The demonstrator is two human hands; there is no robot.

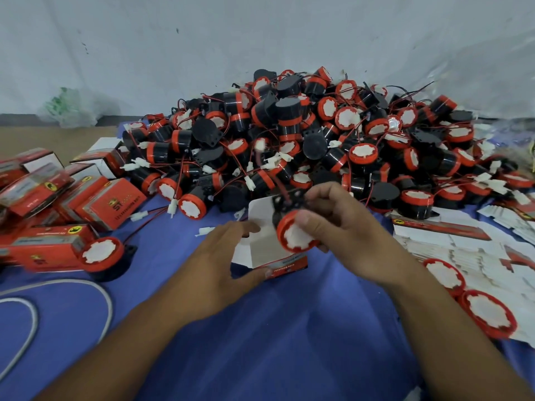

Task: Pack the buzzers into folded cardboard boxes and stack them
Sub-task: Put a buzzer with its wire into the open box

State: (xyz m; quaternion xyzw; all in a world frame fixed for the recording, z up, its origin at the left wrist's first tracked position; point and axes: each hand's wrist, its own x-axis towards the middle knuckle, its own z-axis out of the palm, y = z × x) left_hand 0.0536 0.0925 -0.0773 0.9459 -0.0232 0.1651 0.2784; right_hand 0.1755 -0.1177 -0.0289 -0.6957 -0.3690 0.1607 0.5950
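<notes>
Right hand (344, 224) pinches 1 red-capped buzzer (295, 235) right at the mouth of the open box (265, 247), and left hand (214, 264) grips that box on the blue cloth (289, 328). Huge buzzer pile (304, 134) behind, packed boxes (95, 204) left, flat cartons (463, 250) right.

Left hand (220, 264) and right hand (344, 227) bare, skin only. Left forearm (130, 342) and right forearm (451, 328) bare right to frame edge. Thumbnails (304, 219) short, plain.
</notes>
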